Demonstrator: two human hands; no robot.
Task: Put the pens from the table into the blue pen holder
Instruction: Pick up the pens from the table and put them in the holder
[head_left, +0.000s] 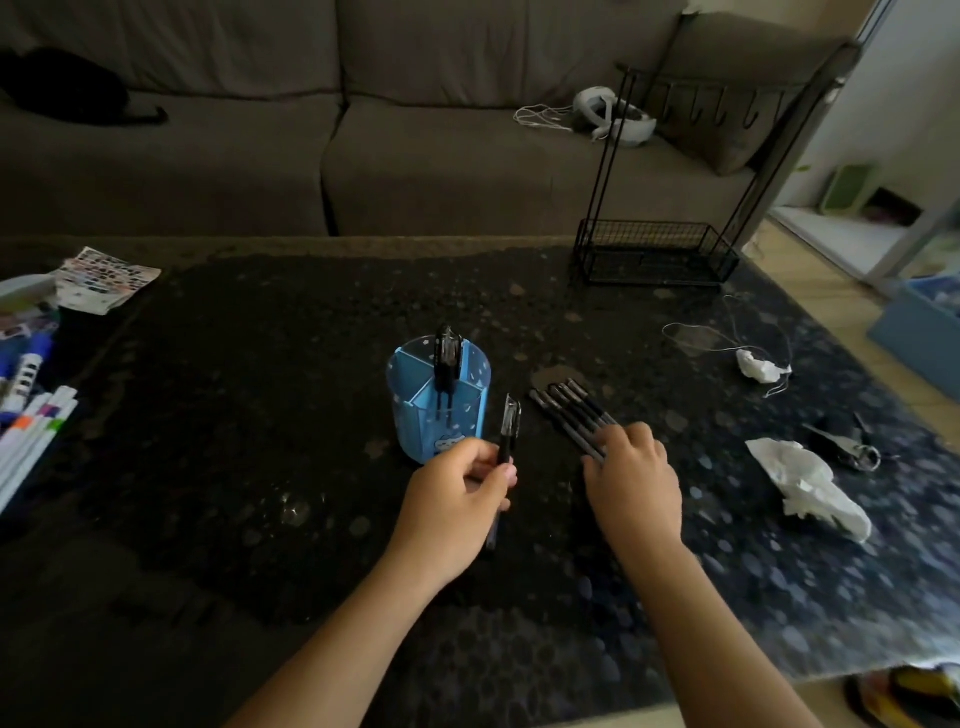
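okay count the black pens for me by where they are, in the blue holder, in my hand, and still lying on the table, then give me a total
In the blue pen holder: 2 pens in holder
Held in the left hand: 1 held pen
Pens on the table, under the right hand: about 5; they overlap, so this count is approximate
Total: about 8 black pens

Two bare forearms enter from the 6 o'clock edge, no sleeves showing up to the frame edge. The left hand (457, 493) and right hand (636, 480) carry no rings, watch or gloves; the nails are short.
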